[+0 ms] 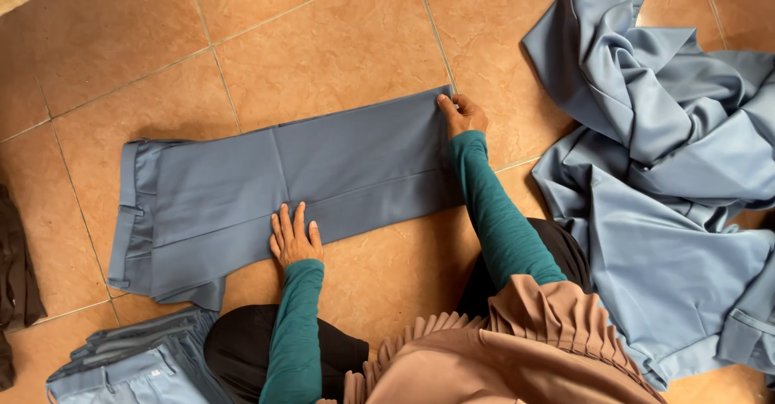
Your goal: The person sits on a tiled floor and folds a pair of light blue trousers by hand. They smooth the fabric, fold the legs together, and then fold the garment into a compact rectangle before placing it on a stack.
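A pair of grey-blue trousers (266, 182) lies folded flat on the tiled floor, waistband at the left, folded end at the right. My left hand (294, 236) rests palm down with spread fingers on the near edge of the trousers, about the middle. At the far right corner of the folded end, my right hand (462, 114) pinches the fabric. Both arms wear teal sleeves.
A loose heap of the same grey-blue garments (670, 162) lies on the floor at the right. A folded stack of blue trousers (133, 364) sits at the bottom left. Dark cloth (16, 275) shows at the left edge. The floor (323, 41) is orange-brown tile.
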